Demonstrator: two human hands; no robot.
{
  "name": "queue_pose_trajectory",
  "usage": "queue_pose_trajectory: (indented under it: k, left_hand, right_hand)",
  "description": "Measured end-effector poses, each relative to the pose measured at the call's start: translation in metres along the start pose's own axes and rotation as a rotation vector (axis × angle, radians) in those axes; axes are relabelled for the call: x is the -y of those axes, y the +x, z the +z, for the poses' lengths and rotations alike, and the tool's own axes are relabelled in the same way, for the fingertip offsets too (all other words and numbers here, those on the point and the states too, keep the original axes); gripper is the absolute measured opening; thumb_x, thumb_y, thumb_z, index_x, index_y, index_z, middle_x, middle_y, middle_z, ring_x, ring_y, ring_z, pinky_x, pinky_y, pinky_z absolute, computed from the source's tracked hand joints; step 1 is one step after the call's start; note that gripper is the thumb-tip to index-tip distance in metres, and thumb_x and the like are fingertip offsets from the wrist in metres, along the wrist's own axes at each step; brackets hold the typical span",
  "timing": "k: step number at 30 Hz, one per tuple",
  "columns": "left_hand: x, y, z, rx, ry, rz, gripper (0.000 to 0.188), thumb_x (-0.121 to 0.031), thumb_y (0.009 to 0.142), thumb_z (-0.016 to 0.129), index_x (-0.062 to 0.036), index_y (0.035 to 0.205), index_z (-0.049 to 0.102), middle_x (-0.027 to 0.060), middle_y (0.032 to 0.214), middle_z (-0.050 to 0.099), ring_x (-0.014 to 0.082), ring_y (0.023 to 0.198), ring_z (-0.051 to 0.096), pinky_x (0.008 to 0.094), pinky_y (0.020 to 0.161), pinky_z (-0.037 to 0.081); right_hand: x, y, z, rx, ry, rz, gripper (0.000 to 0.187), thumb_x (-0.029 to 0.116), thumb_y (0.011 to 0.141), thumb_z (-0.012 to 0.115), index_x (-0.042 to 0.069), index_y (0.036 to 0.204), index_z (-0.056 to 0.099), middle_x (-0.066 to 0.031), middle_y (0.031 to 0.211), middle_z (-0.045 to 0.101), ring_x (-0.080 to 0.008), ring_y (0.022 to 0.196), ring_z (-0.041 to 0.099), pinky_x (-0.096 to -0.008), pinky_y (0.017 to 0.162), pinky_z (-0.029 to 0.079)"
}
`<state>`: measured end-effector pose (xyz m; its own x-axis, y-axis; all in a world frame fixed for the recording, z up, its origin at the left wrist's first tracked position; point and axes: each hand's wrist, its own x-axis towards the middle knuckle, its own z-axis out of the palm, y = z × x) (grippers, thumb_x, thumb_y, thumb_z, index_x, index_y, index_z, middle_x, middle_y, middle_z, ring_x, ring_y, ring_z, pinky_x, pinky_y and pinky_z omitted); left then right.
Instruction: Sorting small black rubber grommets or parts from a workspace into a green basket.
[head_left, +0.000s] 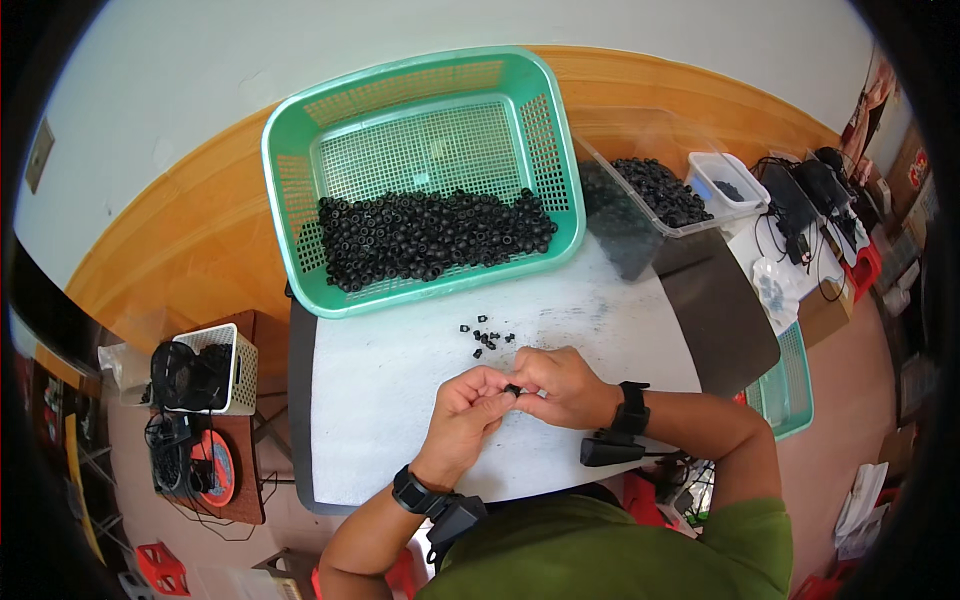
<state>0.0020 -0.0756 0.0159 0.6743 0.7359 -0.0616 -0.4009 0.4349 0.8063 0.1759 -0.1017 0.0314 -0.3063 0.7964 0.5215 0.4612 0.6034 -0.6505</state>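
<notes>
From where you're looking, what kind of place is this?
Probably a small workshop for hand assembly or sorting. A green mesh basket holds a heap of small black rings, a clear bin holds more, and both hands work one small black part over a white table.

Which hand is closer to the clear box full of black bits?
The right hand. It sits below and left of the clear box, toward that side of the table. The left hand is farther away, beyond the right one.
</notes>
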Motion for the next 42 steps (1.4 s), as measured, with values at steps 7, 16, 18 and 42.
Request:
queue_pose_trajectory:
  k: [7,16,18,42]
  left_hand:
    - [-0.003,0.000,0.001,0.018,-0.023,0.018,0.010,0.000,0.083,0.057,-0.0006,0.093,0.059,-0.0005,0.074,0.057,0.0015,0.051,0.036,0.0172,0.044,0.025]
    - [-0.003,0.001,0.003,0.017,0.028,0.018,0.011,0.002,0.083,0.056,-0.0014,0.093,0.056,-0.0008,0.070,0.055,0.0015,0.047,0.033,0.0168,0.043,0.023]
    - [-0.006,0.002,0.003,0.027,0.043,0.011,0.009,-0.001,0.084,0.057,-0.0017,0.093,0.057,-0.0006,0.070,0.056,0.0020,0.048,0.035,0.0169,0.043,0.026]
    - [0.007,-0.003,0.006,0.042,0.396,0.076,0.007,-0.009,0.090,0.055,-0.0021,0.089,0.056,-0.0056,0.077,0.051,0.0015,0.067,0.040,0.0161,0.058,0.033]
  right_hand:
    - [-0.009,-0.005,0.006,-0.033,0.009,-0.047,0.029,0.006,0.067,0.071,0.005,0.073,0.043,-0.0115,0.059,0.049,-0.0316,0.051,0.052,-0.0376,0.043,0.039]
    - [-0.012,-0.006,0.007,-0.069,-0.026,-0.095,0.029,0.007,0.067,0.070,0.006,0.071,0.041,-0.0116,0.057,0.049,-0.0325,0.052,0.052,-0.0386,0.043,0.039]
    - [-0.012,-0.005,0.006,-0.070,-0.028,-0.105,0.028,0.007,0.067,0.069,0.006,0.071,0.042,-0.0117,0.058,0.049,-0.0326,0.052,0.052,-0.0384,0.043,0.039]
    - [0.007,-0.005,-0.020,0.126,-0.489,-0.419,0.018,0.015,0.075,0.064,0.004,0.074,0.050,-0.0077,0.068,0.047,-0.0225,0.054,0.053,-0.0347,0.046,0.043]
